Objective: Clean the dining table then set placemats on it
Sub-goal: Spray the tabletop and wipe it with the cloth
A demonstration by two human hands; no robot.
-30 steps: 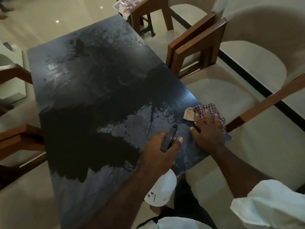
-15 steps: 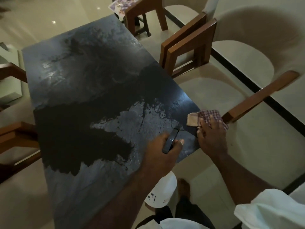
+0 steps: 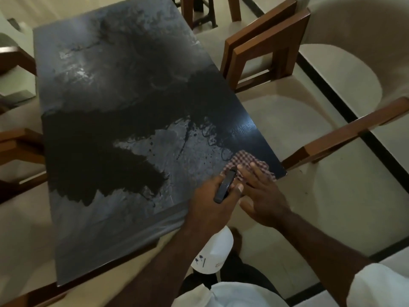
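Looking down through the head camera, I see a long black rectangular tabletop [image 3: 110, 107] running from 12 o'clock to 7 o'clock of the view. Its surface is blotchy. A deep matte-black band crosses the middle, with paler grey, streaked zones toward 12 and 6 o'clock. Small dark spatters lie around the centre, toward 4 o'clock.

A red-and-white checked cloth [image 3: 244, 159] lies crumpled on the tabletop at its 4 o'clock corner, just inside the edge. My right hand [image 3: 263, 196] rests on it with fingers straight and spread, palm down, pressing the fabric flat rather than grasping it.

Just at 9 o'clock of that hand, touching it or nearly so, my left hand [image 3: 210, 200] is curled round the neck of a white plastic spray bottle [image 3: 213, 255]. The bottle's black trigger head pokes up between thumb and fingers and points toward the cloth. The white body hangs below the tabletop's near edge at 6 o'clock.

Wooden-framed chairs with cream upholstery [image 3: 265, 52] stand along the tabletop's 2 to 4 o'clock side, and more wooden arms show at 9 o'clock. A white sleeve [image 3: 376, 286] covers my right upper arm at 5 o'clock.
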